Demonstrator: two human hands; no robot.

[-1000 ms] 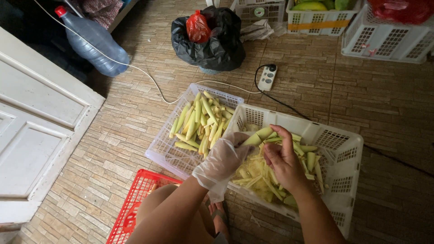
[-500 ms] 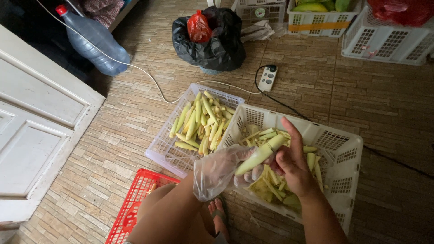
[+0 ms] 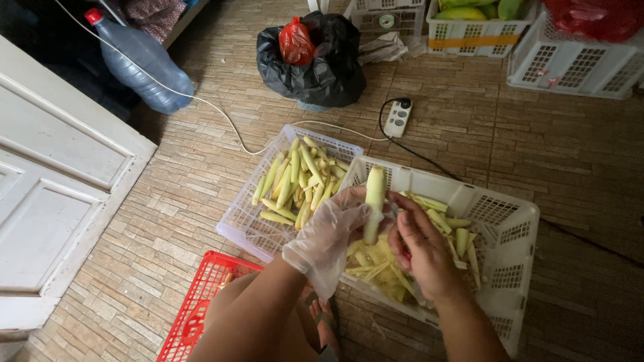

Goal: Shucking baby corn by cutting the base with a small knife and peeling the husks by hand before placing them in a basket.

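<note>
The left hand (image 3: 332,234), inside a thin clear plastic glove, grasps a pale green peeled stalk (image 3: 373,201) and holds it nearly upright over the near white crate (image 3: 510,221). The bare right hand (image 3: 419,245) sits just beside it, fingers curled against the stalk's lower end; whether it pinches a small blade or only the stalk cannot be told. Below both hands the crate holds yellow-green peelings (image 3: 376,265) and a few cut pieces along its far side.

Touching that crate on its left stands a shallower clear-white basket (image 3: 245,224) with a pile of peeled stalks (image 3: 298,181) lying mostly lengthwise. A red slatted crate (image 3: 201,302) lies at the lower edge, partly under the person's knee.

Farther off on the brick-patterned floor, a black rubbish bag (image 3: 322,67) stands open with a knotted red plastic bag (image 3: 295,40) on top. A white power strip (image 3: 398,118) lies to its right, with a black cord and a white cord running from it. A large bluish water bottle (image 3: 144,64) with a red cap lies tilted at the upper left, beside a white panelled door (image 3: 54,181). Along the top, a white crate with an orange band (image 3: 469,30) holds green fruit, and another white crate (image 3: 577,60) holds something in red plastic.
</note>
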